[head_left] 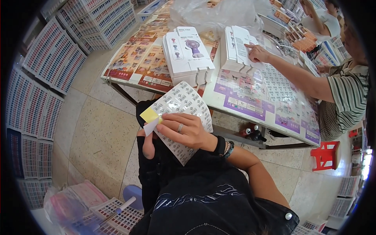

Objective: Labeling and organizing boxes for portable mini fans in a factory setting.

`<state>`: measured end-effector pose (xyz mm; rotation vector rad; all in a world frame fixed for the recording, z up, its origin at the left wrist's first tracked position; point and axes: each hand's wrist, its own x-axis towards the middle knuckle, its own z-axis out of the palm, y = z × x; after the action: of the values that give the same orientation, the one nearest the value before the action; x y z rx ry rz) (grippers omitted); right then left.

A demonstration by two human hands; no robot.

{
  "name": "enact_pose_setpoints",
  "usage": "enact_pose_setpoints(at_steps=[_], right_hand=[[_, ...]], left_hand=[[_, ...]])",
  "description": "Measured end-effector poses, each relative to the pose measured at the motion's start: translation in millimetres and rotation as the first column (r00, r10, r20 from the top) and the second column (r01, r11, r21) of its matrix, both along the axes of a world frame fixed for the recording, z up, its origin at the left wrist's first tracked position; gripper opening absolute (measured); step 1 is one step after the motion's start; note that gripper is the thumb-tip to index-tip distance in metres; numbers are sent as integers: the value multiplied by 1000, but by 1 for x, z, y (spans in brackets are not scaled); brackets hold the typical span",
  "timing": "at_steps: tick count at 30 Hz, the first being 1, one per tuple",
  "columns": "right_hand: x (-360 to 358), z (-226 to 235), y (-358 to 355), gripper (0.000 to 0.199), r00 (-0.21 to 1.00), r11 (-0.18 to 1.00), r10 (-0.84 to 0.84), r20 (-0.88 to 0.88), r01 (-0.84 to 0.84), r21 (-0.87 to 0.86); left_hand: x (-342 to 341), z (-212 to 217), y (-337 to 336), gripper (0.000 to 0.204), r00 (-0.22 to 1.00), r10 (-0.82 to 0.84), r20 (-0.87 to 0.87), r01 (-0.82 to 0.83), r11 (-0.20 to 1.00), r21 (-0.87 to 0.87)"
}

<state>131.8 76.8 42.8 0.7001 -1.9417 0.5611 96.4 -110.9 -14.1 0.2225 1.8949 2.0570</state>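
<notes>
A white sheet of small printed stickers is held in front of my body, tilted at an angle. My left hand grips its left corner from below; most of the fingers are hidden by the sheet and a black sleeve. Over the sheet lies my right hand, wearing a ring, its fingertips pinched at that same corner. There, a yellow patch and a folded white flap show. Beyond the sheet, a stack of flat white fan boxes sits on the table.
The table has a printed covering. A second box stack lies under the hand of a co-worker, near another sticker sheet. Clear plastic covers the back. Crates of printed items stand left; a red stool is right.
</notes>
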Motion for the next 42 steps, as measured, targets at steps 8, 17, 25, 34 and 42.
enact_pose_setpoints(at_steps=[8,17,25,34,42], right_hand=[[4,-9,-13,45,996,995,84,42,-87,56],[2,3,-3,49,944,889,308,121,-240,-391],[3,-2,15,84,882,952,145,447,-2,-305],[8,-3,18,97,897,932,268,351,-151,-329],[10,-1,10,99,922,922,166,351,-19,-386]], left_hand=[[-26,-25,-21,40,976,-218,-28,209,883,420],[-23,2,12,51,960,-5,279,-113,906,407],[6,40,29,53,926,-377,-30,366,873,322],[4,38,20,44,986,-165,-1,157,938,310],[13,37,32,35,999,-44,-27,50,958,284]])
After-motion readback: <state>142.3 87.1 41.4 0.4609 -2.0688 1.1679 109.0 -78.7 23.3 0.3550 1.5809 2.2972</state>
